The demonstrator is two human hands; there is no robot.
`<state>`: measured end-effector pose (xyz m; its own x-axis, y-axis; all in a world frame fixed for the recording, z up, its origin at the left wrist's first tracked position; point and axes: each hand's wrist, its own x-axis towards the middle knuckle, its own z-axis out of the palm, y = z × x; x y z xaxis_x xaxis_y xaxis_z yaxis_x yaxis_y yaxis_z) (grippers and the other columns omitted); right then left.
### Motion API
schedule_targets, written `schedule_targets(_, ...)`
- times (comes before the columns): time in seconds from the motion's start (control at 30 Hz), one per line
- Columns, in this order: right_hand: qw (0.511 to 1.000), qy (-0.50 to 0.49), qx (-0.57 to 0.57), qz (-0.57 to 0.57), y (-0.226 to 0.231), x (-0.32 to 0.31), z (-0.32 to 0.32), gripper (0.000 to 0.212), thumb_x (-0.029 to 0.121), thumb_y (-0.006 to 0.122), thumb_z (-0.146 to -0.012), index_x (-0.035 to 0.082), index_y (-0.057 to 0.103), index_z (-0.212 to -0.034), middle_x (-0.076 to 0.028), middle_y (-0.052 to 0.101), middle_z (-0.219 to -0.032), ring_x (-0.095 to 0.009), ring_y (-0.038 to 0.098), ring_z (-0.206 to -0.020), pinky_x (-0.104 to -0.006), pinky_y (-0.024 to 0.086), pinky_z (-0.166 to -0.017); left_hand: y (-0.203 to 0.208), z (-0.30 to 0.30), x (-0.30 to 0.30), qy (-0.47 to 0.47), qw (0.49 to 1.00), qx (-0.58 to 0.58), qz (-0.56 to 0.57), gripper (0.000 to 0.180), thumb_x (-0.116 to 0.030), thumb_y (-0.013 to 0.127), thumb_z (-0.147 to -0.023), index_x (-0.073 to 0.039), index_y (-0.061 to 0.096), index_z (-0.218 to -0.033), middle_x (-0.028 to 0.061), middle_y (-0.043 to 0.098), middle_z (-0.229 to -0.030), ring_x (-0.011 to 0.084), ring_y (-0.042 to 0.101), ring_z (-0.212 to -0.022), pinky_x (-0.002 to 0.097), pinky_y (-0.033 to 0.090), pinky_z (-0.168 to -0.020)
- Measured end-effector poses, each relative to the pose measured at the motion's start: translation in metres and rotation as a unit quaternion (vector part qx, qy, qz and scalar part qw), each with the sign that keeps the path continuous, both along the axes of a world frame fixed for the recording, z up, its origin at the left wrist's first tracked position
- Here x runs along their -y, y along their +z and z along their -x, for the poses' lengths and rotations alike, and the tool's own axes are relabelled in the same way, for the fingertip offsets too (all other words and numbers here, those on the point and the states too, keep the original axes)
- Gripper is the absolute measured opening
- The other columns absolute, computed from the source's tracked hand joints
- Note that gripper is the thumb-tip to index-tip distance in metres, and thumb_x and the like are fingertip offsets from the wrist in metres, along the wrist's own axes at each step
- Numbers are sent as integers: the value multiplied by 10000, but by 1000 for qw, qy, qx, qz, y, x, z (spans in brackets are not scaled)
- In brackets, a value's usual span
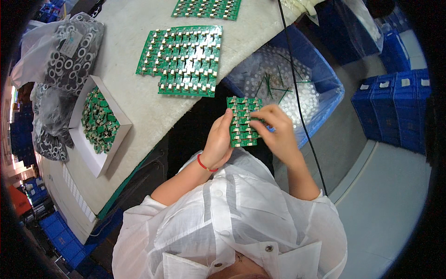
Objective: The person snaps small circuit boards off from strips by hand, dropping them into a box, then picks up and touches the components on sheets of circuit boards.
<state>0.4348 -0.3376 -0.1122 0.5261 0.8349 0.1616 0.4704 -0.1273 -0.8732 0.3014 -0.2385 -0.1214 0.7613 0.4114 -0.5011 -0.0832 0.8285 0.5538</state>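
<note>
A small green circuit board panel (241, 122), set with rows of little metal connectors, is held up in front of my body. My left hand (219, 139) grips its left edge, thumb on top and fingers beneath. At its right side my right hand (275, 131) is closed in a pinch, thumb and forefinger against the panel's edge. On the table to the left lies a larger stack of similar circuit board panels (190, 60). A white cardboard tray (121, 132) holds a heap of small separated green boards (98, 122).
A blue bin (327, 88) lined with clear plastic stands at the right, holding white round pieces and thin green strips. A black cable (297, 93) hangs across it. Bags of grey rings (72, 60) lie on the table's left; blue crates (395, 109) stand far right.
</note>
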Motion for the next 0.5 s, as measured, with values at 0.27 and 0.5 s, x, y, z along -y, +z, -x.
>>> schedule_targets(0.27, 993, 41, 103, -38, -20, -2, 13, 105, 17, 676, -771, 10, 670, -876, -105, 621, -787, -253, 615, -681, -320, 488, -605, -10, 5, -2, -28, 999, -7, -30, 367, -300, 352, -1018, -12, 521, -1170, 74, 638, -1023, 125, 646, -886, 289, 549, -763)
schedule_targets(0.5, 982, -176, 25, -67, -17, 0, -12, 110, -19, 653, -790, 3, 667, -897, -84, 637, -821, -159, 595, -670, -254, 465, -578, -11, 2, -4, -2, 999, -35, 15, 374, -284, 333, -1020, -2, 514, -1187, 109, 637, -1075, 176, 656, -900, 317, 558, -757)
